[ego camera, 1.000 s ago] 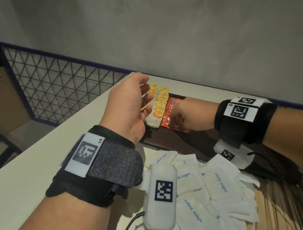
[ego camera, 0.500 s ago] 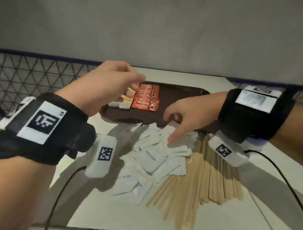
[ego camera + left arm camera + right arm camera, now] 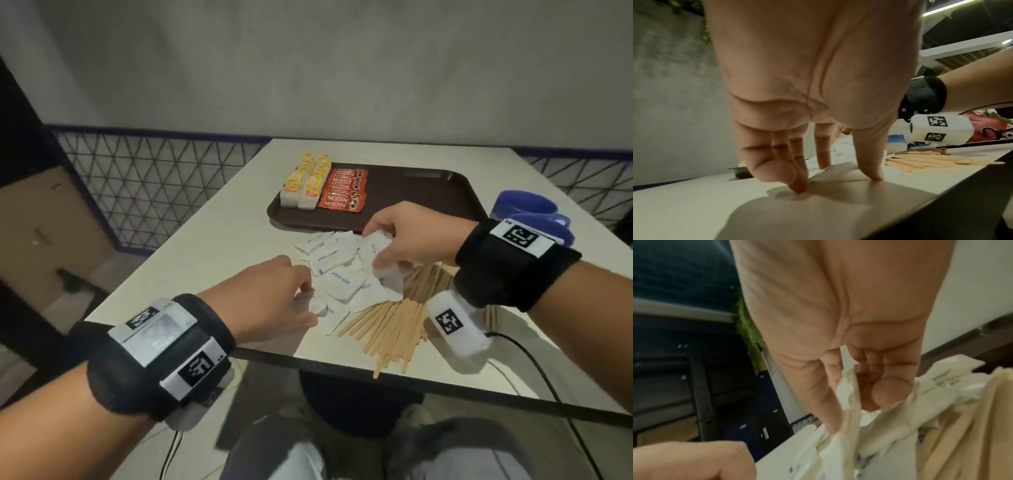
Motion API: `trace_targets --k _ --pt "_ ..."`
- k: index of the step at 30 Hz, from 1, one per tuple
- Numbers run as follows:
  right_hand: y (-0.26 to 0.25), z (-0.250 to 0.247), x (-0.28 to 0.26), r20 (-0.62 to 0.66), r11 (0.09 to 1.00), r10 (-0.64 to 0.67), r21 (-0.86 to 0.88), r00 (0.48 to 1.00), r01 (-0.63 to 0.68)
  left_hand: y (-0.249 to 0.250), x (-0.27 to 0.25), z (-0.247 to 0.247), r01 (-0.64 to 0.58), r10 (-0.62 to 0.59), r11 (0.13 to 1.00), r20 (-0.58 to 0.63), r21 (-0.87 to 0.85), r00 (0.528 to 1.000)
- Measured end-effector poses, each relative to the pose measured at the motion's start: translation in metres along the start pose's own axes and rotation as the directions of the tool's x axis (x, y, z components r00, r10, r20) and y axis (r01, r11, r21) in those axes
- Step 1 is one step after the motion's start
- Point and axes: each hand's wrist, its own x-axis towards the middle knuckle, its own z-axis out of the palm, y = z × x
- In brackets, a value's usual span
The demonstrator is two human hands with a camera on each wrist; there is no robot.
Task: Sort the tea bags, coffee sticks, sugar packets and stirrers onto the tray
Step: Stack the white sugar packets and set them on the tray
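Pinching several sugar packets (image 3: 378, 251) off the heap by the table's near edge, the right hand (image 3: 409, 236) shows its grip only wrist-side; the left hand (image 3: 270, 298), fingers spread wide, presses packets flat beside the stirrers (image 3: 394, 322)

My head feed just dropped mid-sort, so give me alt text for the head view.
Both hands work the white sugar packets on the table: the right hand grips a few, the left hand touches the pile's near edge. Wooden stirrers lie beside them; tea bags and coffee sticks sit on the brown tray.
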Motion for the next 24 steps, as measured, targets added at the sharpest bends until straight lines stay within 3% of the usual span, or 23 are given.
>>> trace_targets --k 2,7,9,11,15,19,21,24 --pt "0.004 0.002 -0.003 -0.028 0.994 -0.001 0.107 1.0 0.004 -0.001 0.007 -0.003 -0.009 0.01 1.0 -0.047 0.015 0.999" --pt "0.016 -0.012 -0.001 -0.08 0.982 -0.032 0.183 0.996 0.046 0.002 0.038 -0.034 0.029 -0.024 0.999 -0.113 0.041 0.993" --pt "0.017 -0.031 0.002 -0.116 0.966 -0.041 0.251 0.992 0.069 0.007 0.052 -0.058 0.009 -0.02 0.998 -0.186 -0.061 0.982" --pt "0.016 -0.049 0.004 -0.14 0.903 -0.088 0.407 0.986 0.138 0.015 0.068 -0.08 -0.032 -0.042 0.953 -0.236 -0.301 0.971" --pt "0.018 -0.087 0.017 -0.199 0.64 -0.174 0.721 0.964 0.264 0.024 0.109 -0.11 -0.155 -0.076 0.711 -0.293 -0.686 0.953" --pt "0.017 -0.107 0.037 -0.26 0.471 -0.251 0.809 0.933 0.352 0.036 0.142 -0.121 -0.237 -0.018 0.269 -0.251 -0.933 0.968" --pt "0.015 -0.109 0.051 -0.277 0.46 -0.253 0.808 0.927 0.367 0.039 0.151 -0.118 -0.221 0.032 0.099 -0.218 -0.97 0.975" --pt "0.013 -0.105 0.067 -0.292 0.564 -0.228 0.738 0.929 0.371 0.029 0.161 -0.102 -0.109 0.181 -0.17 -0.139 -0.98 0.974"
